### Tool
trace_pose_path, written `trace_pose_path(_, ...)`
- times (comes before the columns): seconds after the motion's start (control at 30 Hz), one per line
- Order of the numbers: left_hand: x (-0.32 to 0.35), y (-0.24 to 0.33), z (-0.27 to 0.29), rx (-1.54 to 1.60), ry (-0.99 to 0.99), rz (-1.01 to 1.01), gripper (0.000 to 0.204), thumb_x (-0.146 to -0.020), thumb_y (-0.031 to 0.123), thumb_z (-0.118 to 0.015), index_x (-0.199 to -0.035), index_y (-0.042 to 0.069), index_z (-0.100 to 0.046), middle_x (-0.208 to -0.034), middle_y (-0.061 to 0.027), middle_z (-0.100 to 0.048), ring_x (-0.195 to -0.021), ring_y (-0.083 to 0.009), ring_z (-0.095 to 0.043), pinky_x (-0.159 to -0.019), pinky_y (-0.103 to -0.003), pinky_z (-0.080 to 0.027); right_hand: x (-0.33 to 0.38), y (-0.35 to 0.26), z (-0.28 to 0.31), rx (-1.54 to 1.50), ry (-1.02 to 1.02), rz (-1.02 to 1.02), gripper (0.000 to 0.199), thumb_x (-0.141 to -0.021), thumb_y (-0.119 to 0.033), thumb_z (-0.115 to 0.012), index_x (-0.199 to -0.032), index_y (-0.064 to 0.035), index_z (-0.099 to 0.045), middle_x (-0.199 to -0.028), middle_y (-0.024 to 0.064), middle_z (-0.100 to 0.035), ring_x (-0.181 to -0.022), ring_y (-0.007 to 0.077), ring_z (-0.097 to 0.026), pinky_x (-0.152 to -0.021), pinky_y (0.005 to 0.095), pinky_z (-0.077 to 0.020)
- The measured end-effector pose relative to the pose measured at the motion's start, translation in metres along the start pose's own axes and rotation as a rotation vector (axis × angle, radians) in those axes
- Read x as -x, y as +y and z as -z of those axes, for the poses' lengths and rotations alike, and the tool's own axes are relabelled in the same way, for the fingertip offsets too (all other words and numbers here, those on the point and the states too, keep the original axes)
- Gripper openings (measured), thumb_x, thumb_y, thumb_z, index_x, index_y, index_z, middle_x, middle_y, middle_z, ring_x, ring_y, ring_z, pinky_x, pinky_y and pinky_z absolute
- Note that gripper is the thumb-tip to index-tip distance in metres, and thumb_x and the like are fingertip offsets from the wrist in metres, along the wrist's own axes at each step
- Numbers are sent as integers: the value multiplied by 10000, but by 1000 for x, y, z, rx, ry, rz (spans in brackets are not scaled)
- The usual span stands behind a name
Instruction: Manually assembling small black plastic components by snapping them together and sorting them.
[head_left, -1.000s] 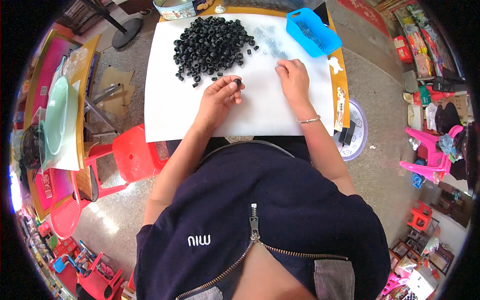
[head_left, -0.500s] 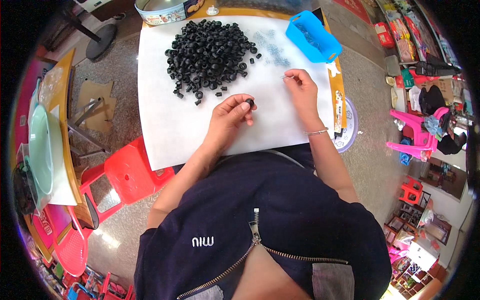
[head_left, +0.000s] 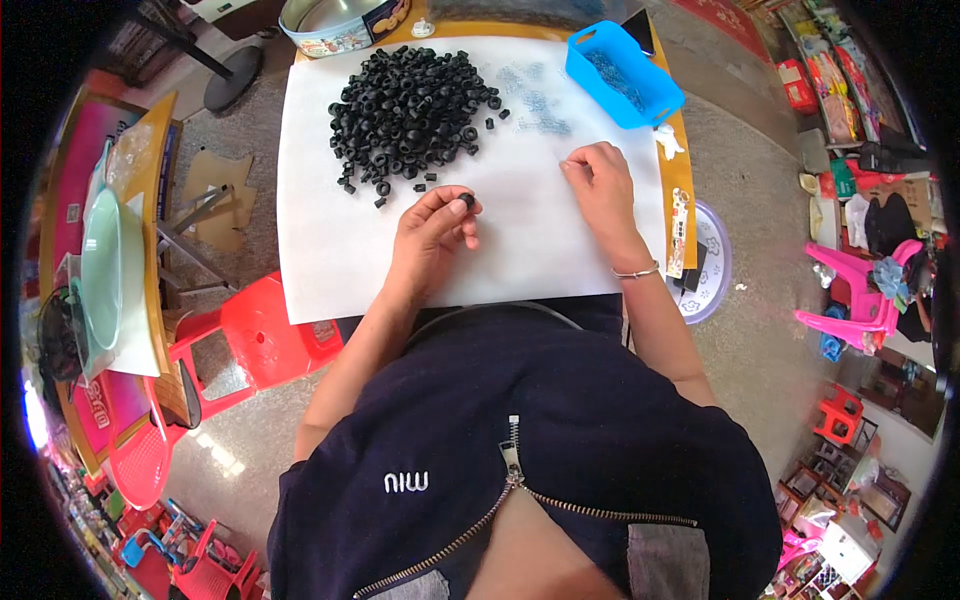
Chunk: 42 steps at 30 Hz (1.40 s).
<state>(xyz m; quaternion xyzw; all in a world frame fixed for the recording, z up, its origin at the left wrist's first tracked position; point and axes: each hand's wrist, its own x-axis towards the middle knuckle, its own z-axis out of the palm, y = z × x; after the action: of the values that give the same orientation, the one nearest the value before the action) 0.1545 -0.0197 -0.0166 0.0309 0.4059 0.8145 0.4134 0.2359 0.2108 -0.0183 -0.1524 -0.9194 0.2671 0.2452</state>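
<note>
My left hand (head_left: 428,240) is closed in a pinch on a small round black grommet-like part (head_left: 467,201), above the near middle of a white sheet (head_left: 530,265). To its right, my right hand (head_left: 604,195) has its fingers curled together, and whatever they hold is hidden. A big heap of similar black parts (head_left: 405,115) covers the far left of the sheet. Thin, shiny metal bits (head_left: 540,112) are scattered right of the heap, beyond my right hand. A blue plastic basket (head_left: 657,98) with more small metal bits inside stands at the far right corner.
A round tin (head_left: 335,43) stands at the table's far left edge. Crumpled white tissue (head_left: 668,140) lies by the right edge, above a lilac basin (head_left: 715,270). Left of the table is a red plastic stool (head_left: 265,335); pink chairs (head_left: 860,290) stand farther right.
My left hand has shifted slightly left with the black part still pinched. The thin metal piece that showed at my right fingertips is out of sight, and those fingers are curled further in.
</note>
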Motion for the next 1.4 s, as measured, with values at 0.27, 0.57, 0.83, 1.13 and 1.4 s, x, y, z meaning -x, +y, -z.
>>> trace_pose_path(0.27,-2,5,-22,-234,83,67,226,-895,80,-559,-1095,-24,-566,-966,-120,-608,-694,-106,-557,-607,-238,-489,7,-3,14,-592,-71,-328,80,-831,-55,-628,-896,-16,-604,-832,13,-616,-751,74,-553,-694,216,-450)
trace_pose_path(0.57,-15,0,-26,-57,-11,125,241,-915,92,-539,-1107,-54,-556,-949,-102,-613,-712,-101,-566,-642,-240,-500,10,-60,14,-802,-228,-253,80,-825,-33,-624,-899,-5,-611,-820,3,-617,-766,60,-536,-709,210,-444)
trace_pose_path(0.83,-6,3,-16,-84,9,86,250,-907,94,-556,-1112,-50,-556,-910,-78,-619,-701,-109,-570,-644,-239,-501,9,-79,0,-594,-256,-100,93,-795,-44,-649,-879,-15,-620,-828,59,-616,-728,140,-590,-672,258,-475)
trace_pose_path(1.13,-7,6,-4,-11,-26,111,281,-909,115,-540,-1132,-55,-530,-926,-93,-612,-648,-107,-543,-612,-226,-465,9,-89,-4,-663,-270,-140,124,-838,-46,-592,-943,-19,-652,-869,76,-632,-758,130,-593,-703,256,-473)
trace_pose_path(1.4,22,25,16,-5,-102,219,290,-886,112,-571,-1128,-45,-537,-931,-100,-606,-666,-95,-556,-605,-240,-496,4,-79,-26,-501,-291,-90,104,-828,-67,-607,-910,-16,-647,-814,62,-619,-703,141,-570,-640,265,-453)
